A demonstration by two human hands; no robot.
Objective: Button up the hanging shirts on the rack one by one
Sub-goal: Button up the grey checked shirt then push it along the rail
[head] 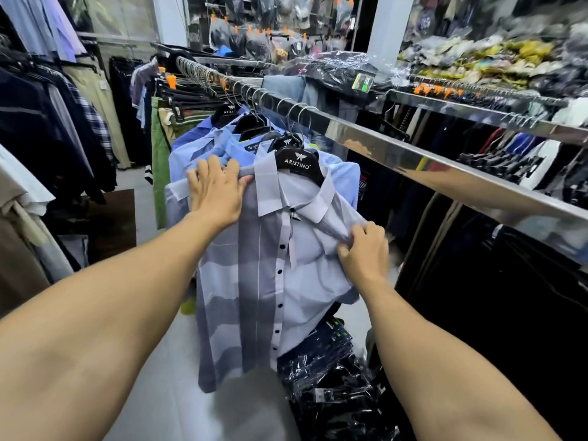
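Note:
A grey and pale-blue striped shirt [254,288] with dark buttons hangs from a black hanger [297,162] on the chrome rail [397,154]. Its front placket appears closed from collar to hem. My left hand [216,189] grips the shirt's left shoulder, fingers curled over the top edge. Lower right, my right hand [362,253] pinches a fold of fabric at the shirt's right shoulder and sleeve. Behind it hang several blue shirts [203,148] on the same rail.
Green and dark trousers [160,160] hang further along the rail. Plastic-wrapped dark garments [331,377] are stacked on the floor below the shirt. Dark clothes [493,281] hang at the right, jackets and shirts [57,128] at the left. A pale floor aisle [143,393] runs between.

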